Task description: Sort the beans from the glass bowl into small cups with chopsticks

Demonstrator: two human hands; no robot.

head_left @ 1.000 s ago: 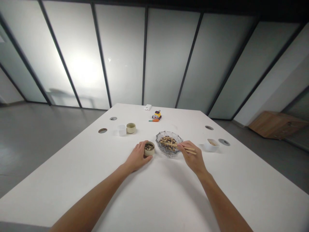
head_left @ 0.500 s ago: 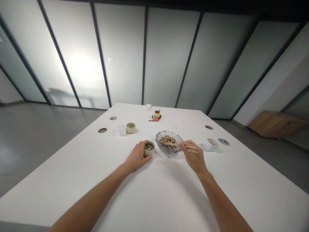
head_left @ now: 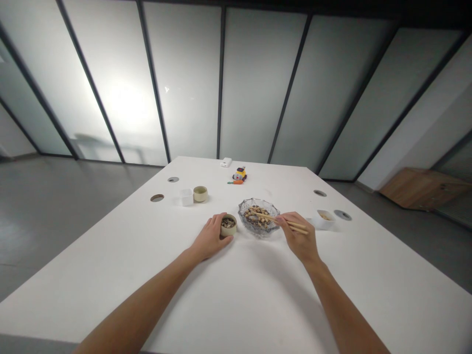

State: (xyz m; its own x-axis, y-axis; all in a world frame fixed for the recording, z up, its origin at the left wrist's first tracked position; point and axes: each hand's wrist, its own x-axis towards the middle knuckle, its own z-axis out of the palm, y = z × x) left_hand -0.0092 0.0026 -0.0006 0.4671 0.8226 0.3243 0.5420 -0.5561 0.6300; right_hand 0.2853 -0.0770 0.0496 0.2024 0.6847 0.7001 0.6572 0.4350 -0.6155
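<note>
My left hand (head_left: 211,238) is curled round the left side of a small pale-green cup (head_left: 229,230), which stands upright on the table. Dark striped seeds, like sunflower seeds, lie in that cup. My right hand (head_left: 300,239) grips a pair of wooden chopsticks (head_left: 298,227). Their tips reach into a clear faceted glass bowl (head_left: 273,227) just right of the cup. Mixed brown and dark nuts or seeds (head_left: 258,220) fill the bottom of the bowl. Whether the tips pinch a piece is too small to tell.
Behind my right hand sits a white container (head_left: 324,223) with pale bits inside. Farther left stand a second green cup (head_left: 200,194) and a clear plastic box (head_left: 186,197). A toy car (head_left: 239,173), a toy carrot (head_left: 236,182) and a white object (head_left: 226,162) lie at the back.
My right hand has shifted slightly to the right, and the chopsticks now slant more, their tips a little higher in the bowl. My left hand stays on the cup.
</note>
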